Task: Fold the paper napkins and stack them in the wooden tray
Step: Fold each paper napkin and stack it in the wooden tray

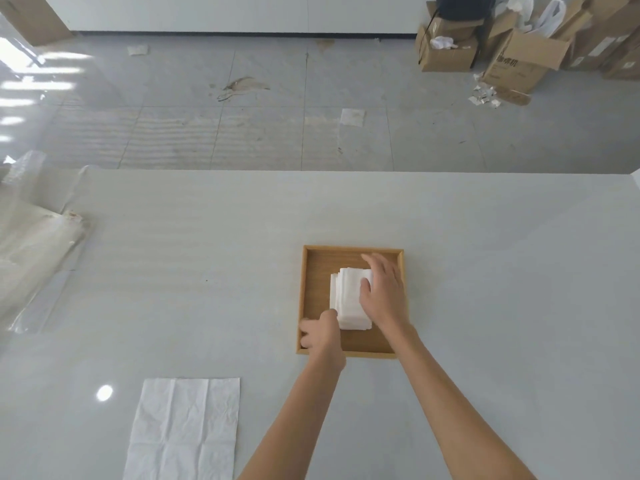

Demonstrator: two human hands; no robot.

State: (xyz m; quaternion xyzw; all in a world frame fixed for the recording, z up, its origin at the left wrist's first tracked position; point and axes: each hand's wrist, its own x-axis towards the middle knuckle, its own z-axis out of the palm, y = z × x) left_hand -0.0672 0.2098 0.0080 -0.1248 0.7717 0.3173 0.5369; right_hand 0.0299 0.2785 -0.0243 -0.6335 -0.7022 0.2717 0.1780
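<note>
A square wooden tray (313, 268) lies on the pale table, right of centre. Inside it sits a stack of folded white paper napkins (348, 301). My right hand (381, 291) lies flat on the stack's right side, fingers spread over the top napkin. My left hand (320, 332) is at the tray's near-left corner, fingers curled, its thumb touching the stack's near-left edge. An unfolded white napkin (183, 427) lies flat on the table at the near left, creased into panels.
Crumpled clear plastic sheeting (31, 244) covers the table's left edge. Beyond the far table edge (346, 172) is a tiled floor with paper scraps, and cardboard boxes (519, 46) stand at the far right.
</note>
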